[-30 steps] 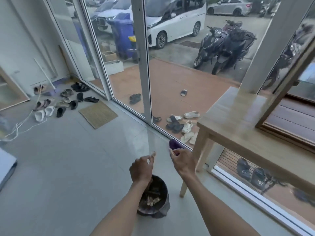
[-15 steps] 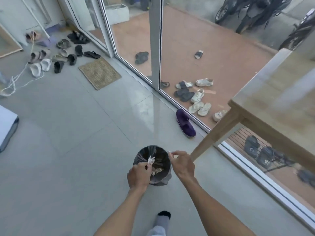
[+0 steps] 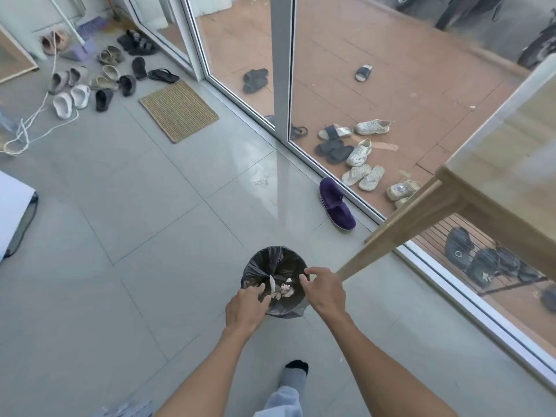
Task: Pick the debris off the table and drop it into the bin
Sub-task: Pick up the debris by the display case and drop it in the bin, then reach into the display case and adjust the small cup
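A small round bin (image 3: 255,266) lined with a black bag stands on the grey floor tiles by the table's leg. Pale crumpled debris (image 3: 284,291) lies inside it, and one white scrap (image 3: 272,283) hangs just off my left fingertips. My left hand (image 3: 246,308) hovers over the bin's near rim with its fingers curled down and nothing gripped. My right hand (image 3: 323,288) is over the right rim, fingers apart and empty. The wooden table (image 3: 499,176) fills the right edge; no debris shows on the visible part of its top.
The table's slanted leg (image 3: 388,236) runs down next to the bin. A purple slipper (image 3: 337,204) lies by the glass door track (image 3: 346,188). A doormat (image 3: 179,111), several shoes (image 3: 102,79) and a white rope (image 3: 27,127) lie far left. My socked foot (image 3: 296,368) is below the bin.
My view tipped down from the door to the bin. Both hands dropped over the bin's rim, and my left hand let go of the white scrap it held.
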`<state>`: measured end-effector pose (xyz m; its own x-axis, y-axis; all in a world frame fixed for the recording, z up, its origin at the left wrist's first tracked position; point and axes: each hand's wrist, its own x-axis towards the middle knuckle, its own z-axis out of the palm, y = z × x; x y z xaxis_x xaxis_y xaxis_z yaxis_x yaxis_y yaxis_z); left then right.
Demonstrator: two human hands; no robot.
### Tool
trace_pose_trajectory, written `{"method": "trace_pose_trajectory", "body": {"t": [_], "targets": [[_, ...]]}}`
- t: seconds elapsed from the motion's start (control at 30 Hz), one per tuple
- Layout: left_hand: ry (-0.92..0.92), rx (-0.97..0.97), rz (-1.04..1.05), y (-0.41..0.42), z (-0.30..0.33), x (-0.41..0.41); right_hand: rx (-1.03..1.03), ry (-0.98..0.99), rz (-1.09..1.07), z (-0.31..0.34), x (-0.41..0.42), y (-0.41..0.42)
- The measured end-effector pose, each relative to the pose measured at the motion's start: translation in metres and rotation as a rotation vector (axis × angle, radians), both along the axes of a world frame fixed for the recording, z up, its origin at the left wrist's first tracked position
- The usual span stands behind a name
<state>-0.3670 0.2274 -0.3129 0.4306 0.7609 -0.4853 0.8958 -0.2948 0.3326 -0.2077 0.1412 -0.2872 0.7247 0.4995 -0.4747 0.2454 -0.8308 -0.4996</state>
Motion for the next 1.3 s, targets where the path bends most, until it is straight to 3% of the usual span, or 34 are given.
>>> {"method": "trace_pose_trajectory", "body": {"t": [0.37, 0.67, 1.03, 1.3], "targets": [[-0.047, -0.024, -0.075, 0.003, 0.030, 0.007, 0.122, 0.029, -0.024, 0.028, 0.014, -0.015], [-0.174, 0.032, -0.184, 0.020, 0.121, 0.033, 0.264, -0.019, 0.033, 0.115, 0.032, -0.021], [-0.431, 0.274, -0.327, 0.022, 0.268, 0.114, 0.341, -0.294, 0.059, 0.254, 0.083, -0.054], [-0.503, 0.320, -0.558, -0.040, 0.323, 0.196, 0.274, -0.436, -0.025, 0.306, 0.119, -0.148]]}}
